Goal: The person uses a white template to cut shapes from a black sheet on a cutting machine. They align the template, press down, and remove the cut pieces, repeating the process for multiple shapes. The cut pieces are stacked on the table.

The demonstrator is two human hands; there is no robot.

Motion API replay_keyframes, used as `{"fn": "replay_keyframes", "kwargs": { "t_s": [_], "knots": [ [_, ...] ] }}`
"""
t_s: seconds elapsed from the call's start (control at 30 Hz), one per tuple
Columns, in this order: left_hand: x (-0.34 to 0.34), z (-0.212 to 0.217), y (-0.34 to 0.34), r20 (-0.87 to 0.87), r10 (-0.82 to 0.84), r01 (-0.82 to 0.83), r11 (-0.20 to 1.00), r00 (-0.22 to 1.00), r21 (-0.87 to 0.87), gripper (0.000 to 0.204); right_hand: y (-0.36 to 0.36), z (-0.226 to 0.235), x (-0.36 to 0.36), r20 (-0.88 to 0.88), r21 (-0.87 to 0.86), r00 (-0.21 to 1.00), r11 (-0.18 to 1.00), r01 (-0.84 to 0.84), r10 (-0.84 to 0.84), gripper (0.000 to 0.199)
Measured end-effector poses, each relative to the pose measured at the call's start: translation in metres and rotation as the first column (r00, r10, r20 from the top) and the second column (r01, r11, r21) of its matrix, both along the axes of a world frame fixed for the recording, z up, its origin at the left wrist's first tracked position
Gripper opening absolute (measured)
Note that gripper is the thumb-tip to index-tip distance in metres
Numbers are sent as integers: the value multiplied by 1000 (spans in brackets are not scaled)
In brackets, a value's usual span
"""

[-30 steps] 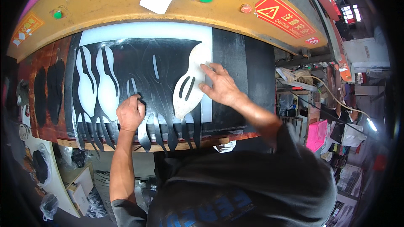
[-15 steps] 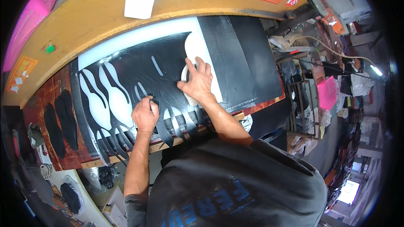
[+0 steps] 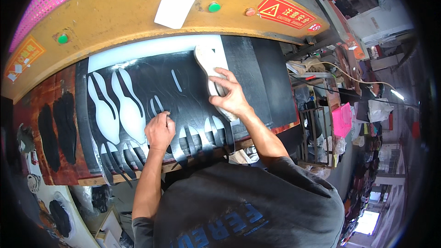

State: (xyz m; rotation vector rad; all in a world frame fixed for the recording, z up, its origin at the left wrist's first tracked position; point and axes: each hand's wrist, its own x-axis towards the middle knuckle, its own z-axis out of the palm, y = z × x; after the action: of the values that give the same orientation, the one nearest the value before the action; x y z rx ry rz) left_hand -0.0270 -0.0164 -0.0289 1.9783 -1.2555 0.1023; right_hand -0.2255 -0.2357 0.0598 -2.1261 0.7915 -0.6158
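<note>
My right hand (image 3: 232, 94) grips a pale, sole-shaped cutting die (image 3: 205, 59) by its edge. The die is tilted at the right end of a shiny black sheet (image 3: 156, 73). Long sole-shaped openings in this sheet show the white board (image 3: 138, 47) beneath. My left hand (image 3: 160, 131) is closed, fingertips pressed together, over the sheet's middle beside two narrow slits. Whatever it pinches, if anything, is too small to make out. Black strips (image 3: 190, 142) of the sheet hang toward the table's front edge below my hands.
A yellow machine beam (image 3: 138, 16) with green and red buttons spans the far side. Two dark sole-shaped pieces (image 3: 64, 119) lie on the reddish table at left. Black slabs (image 3: 271, 78) lie at right. A pink basket (image 3: 48, 7) stands at the far left.
My right hand has raised and tilted the cutting die, which lay flatter on the sheet before. My left hand stays near the same slits. The whole view has shifted slightly.
</note>
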Motion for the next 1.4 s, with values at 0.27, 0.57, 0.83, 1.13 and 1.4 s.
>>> {"fn": "replay_keyframes", "kwargs": {
  "t_s": [0.27,0.57,0.83,1.13,1.4],
  "knots": [
    [-2,-2,-4,15,49,-50,998,999,31,15,-8,-39,7,-315,-382,943,896,-228,106,63],
    [-2,-6,-3,31,50,-52,997,998,65,16,-21,-34,3,-197,-166,963,962,-216,182,64],
    [-2,-3,-5,39,21,-24,997,999,79,18,-27,0,-48,-260,244,961,956,162,-96,71],
    [-1,-6,-3,74,11,-22,989,997,144,18,-12,-14,-58,-227,294,973,951,94,-26,81],
    [-4,12,-7,-85,87,-53,941,993,334,23,77,-47,-90,-360,-158,861,933,323,-359,82]
  ]
}}
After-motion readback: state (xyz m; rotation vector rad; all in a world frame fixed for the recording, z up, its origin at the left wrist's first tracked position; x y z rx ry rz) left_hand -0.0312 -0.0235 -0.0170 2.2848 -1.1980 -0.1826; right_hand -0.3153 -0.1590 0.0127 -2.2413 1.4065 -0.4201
